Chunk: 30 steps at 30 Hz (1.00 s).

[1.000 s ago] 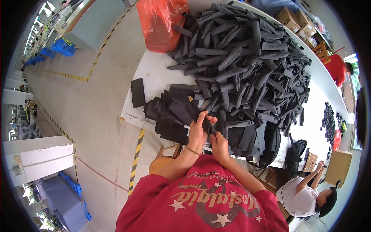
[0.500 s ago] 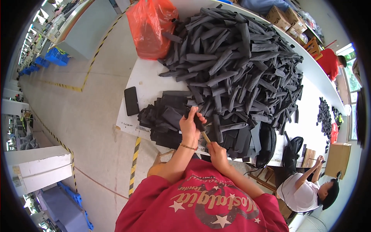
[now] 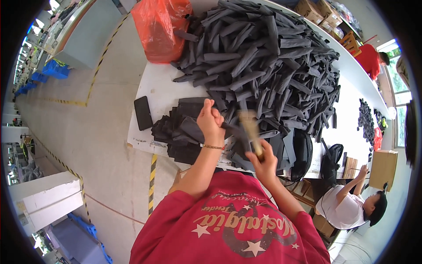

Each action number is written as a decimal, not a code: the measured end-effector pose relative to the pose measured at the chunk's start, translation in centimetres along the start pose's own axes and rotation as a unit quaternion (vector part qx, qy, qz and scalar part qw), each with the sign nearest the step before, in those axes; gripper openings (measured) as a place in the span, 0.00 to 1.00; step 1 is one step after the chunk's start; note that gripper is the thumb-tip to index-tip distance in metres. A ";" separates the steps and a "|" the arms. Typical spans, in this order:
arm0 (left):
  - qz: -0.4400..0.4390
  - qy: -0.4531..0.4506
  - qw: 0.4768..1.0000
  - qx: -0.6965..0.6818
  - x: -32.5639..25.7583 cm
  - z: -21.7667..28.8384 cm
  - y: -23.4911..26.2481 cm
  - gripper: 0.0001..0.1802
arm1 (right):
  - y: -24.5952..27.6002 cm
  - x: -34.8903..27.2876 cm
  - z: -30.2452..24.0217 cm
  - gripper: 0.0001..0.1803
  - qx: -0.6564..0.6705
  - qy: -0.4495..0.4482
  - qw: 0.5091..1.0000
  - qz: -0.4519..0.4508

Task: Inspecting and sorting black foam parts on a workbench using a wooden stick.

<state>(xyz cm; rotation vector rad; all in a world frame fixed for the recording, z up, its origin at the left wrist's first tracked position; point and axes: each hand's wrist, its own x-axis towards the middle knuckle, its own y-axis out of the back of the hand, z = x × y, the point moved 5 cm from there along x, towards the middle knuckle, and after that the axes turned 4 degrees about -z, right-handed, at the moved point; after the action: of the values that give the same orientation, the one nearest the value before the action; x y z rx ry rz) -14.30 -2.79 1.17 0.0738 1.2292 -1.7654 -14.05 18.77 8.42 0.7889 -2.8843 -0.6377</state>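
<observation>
My left hand [image 3: 211,122] is closed, and a dark grey fabric piece [image 3: 233,129] sticks out of it toward the right, partly smeared by motion. In my right hand [image 3: 265,162] is a tan stick [image 3: 252,130], wider at its far end and blurred, gripped near its lower end and pointing up and away. The stick crosses in front of the fabric piece's outer end; I cannot tell whether they touch. Beyond both hands rises a big pile of dark grey fabric tubes [image 3: 259,66]. Flat dark fabric pieces [image 3: 182,127] lie stacked left of and below my left hand.
A black phone [image 3: 143,113] and a red plastic bag [image 3: 160,31] are at the white table's [image 3: 145,79] left side. Black bags [image 3: 302,155] lie to the right. A co-worker in white [image 3: 345,204] sits at the right; a person in red [image 3: 369,60] is farther back.
The stick, earlier running into the dark fabric at my left hand, is now out beside it. My right hand has moved up and right; my left hand has risen slightly to the left.
</observation>
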 end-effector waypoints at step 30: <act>-0.215 -0.285 0.476 0.804 -9.8 2.3 16.4 0.11 | 9.9 18.0 5.9 0.24 -0.155 -0.081 0.941 0.290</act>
<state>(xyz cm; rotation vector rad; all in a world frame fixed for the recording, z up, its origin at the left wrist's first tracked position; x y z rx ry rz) 3.75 1.17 -4.07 0.2297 -1.3200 -2.4120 -35.29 19.59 6.65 -0.1624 -2.8167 -1.0591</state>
